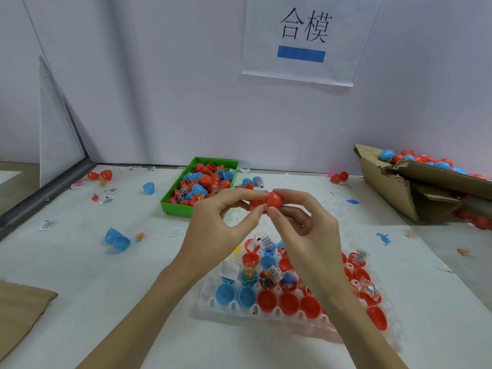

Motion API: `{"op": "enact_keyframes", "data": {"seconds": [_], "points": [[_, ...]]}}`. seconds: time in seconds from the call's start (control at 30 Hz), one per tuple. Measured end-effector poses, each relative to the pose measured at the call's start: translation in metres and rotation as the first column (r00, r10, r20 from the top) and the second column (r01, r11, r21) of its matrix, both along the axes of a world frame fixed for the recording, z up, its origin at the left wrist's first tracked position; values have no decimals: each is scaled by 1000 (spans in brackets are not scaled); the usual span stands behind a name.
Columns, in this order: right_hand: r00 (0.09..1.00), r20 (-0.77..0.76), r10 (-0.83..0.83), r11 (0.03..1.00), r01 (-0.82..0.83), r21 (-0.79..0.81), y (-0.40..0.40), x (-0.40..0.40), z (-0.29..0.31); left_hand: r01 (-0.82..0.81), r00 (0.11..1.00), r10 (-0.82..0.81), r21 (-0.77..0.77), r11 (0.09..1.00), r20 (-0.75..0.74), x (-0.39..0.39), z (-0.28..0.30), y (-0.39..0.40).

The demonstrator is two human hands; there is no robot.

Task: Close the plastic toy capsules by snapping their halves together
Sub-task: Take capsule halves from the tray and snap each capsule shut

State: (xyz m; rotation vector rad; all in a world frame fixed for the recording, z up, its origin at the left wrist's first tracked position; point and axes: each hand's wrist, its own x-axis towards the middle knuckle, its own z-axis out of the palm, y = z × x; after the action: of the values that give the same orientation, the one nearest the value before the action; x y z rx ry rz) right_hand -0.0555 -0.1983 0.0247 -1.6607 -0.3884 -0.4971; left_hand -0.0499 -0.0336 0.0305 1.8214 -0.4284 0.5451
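red capsule [266, 202] sits pinched between both your hands, left hand [215, 230] and right hand [308, 235] fingers curled round it above the white tray [213, 302] of open halves; green bin [175, 199] holds more.

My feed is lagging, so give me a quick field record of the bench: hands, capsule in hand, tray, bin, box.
left hand: pinches red capsule, thumb and fingertips
right hand: pinches the same capsule from the other side
red capsule: held above the table, halves together; whether snapped cannot be told
white tray: open red and blue halves, some holding toys and packets
green bin: red and blue halves, heaped
cardboard box: right, closed capsules inside
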Motion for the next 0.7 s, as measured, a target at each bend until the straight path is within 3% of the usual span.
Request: {"op": "enact_keyframes", "data": {"seconds": [0.13,0.27,0.37,0.7], "points": [[1000,0,32,999,-32,14,2,-3,1,-42,999,42,-96,995,-3,-2,-1,-5],[999,5,45,999,-45,20,-1,-3,3,45,997,-56,-180,983,-57,0,1,-5],[997,-14,70,996,-69,55,-4,-3,6,137,987,-150,-171,976,-65,-2,6,-2],[994,-18,104,992,-103,72,-5,-5,10,104,995,-104,-129,986,7,-5,10,1]]}}
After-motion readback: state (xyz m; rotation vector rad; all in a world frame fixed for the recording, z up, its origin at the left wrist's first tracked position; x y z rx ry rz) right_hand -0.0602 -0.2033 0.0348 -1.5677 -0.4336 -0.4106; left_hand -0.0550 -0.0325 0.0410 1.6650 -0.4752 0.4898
